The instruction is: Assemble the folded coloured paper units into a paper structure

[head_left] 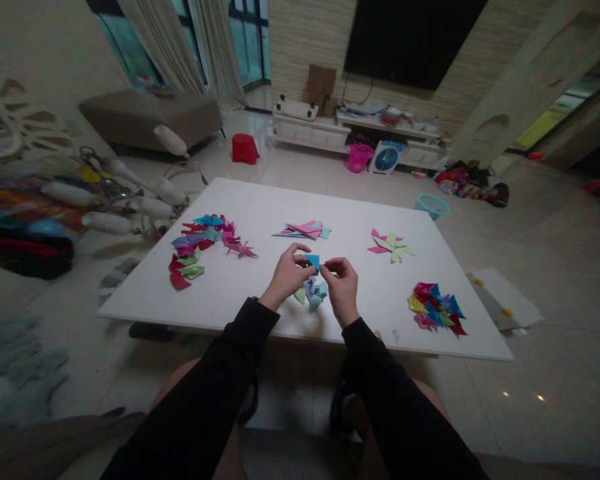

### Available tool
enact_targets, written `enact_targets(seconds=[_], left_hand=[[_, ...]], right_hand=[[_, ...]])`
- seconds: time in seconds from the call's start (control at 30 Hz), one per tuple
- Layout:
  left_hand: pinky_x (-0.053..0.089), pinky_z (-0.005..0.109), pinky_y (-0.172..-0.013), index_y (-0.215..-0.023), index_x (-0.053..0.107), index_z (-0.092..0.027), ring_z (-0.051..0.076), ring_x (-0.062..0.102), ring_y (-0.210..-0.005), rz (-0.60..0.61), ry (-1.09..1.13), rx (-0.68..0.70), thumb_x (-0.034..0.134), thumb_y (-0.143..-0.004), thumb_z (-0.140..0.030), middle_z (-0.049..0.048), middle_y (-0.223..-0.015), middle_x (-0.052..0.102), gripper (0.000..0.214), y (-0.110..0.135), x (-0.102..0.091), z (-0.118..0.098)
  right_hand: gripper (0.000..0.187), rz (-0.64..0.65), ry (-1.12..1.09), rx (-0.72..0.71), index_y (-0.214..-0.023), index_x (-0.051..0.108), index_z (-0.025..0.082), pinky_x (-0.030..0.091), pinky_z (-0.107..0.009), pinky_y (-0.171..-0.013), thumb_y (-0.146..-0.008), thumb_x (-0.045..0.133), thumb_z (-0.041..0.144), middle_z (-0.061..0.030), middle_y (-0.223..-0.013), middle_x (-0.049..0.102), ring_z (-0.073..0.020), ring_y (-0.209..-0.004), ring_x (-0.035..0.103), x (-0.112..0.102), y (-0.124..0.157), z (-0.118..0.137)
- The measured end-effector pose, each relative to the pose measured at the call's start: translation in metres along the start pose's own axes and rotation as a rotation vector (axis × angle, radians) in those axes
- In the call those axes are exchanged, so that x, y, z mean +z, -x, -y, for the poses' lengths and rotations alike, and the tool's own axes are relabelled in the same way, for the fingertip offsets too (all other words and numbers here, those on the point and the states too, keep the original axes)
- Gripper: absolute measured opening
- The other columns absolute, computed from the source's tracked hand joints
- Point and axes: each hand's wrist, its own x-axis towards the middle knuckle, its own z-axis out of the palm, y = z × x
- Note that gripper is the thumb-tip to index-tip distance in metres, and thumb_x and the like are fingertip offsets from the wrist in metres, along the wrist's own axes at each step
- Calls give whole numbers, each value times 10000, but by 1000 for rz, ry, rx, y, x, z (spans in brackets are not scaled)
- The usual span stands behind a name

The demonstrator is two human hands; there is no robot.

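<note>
Two bare hands in black sleeves, met over the near middle of the white table (240,293). Head view, the only one. On one side the left hand (286,275), thumb and fingertips closed in a pinch on a small blue paper piece (313,260). On the other the right hand (342,285), fingers curled, pinching the opposite corner of the same piece. Nothing else in either grip. Held just above the tabletop, between the two hands, triangular in outline, apparently part-folded. Directly beneath, on the table, a small cluster (312,292) of lilac, pale blue and green folded bits.

Farther out on the table, well apart from one another:
- a long left heap (194,252) of red, purple, green and blue pieces, with a pink folded figure (241,249) at its end
- a middle heap (303,231) of flatter pink, lilac and blue sheets
- a green-and-pink heap (391,247)
- a bright mixed heap (435,307) near the right edge

Judged from that: a good deal folded and sorted already, one piece in mid-fold, the flatter middle sheets seemingly not yet worked. Too small to tell finished shapes from half-made ones. Beyond the table, a red stool (245,149) and a pale blue basket (432,205) on the floor.
</note>
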Motion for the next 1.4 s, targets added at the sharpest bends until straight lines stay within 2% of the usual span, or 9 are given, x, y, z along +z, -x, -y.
enact_targets(seconds=[0.3,0.7,1.4], left_hand=[[442,207,-549,-1008,547,-185,117,591,-599,14,6,-1,739,-621,-166,4,-720,707,433,1,0,0],[450,205,-558,-1017,551,-179,115,598,-597,8,20,-9,756,-612,-175,-3,-707,699,454,1,0,-1],[458,212,-581,-1006,566,-172,116,600,-619,13,1,-3,746,-622,-154,3,-717,702,424,3,0,-3]], right_hand=[[199,10,-54,29,-824,645,200,480,-286,-679,-746,764,341,-6,-816,649,-167,-784,606,-1,-1,-2],[172,34,-48,114,-757,723,179,445,-276,-635,-742,768,344,-15,-745,688,-165,-723,594,0,1,1],[171,38,-70,145,-758,748,183,447,-300,-691,-730,781,349,-16,-746,700,-168,-730,593,0,0,-1]])
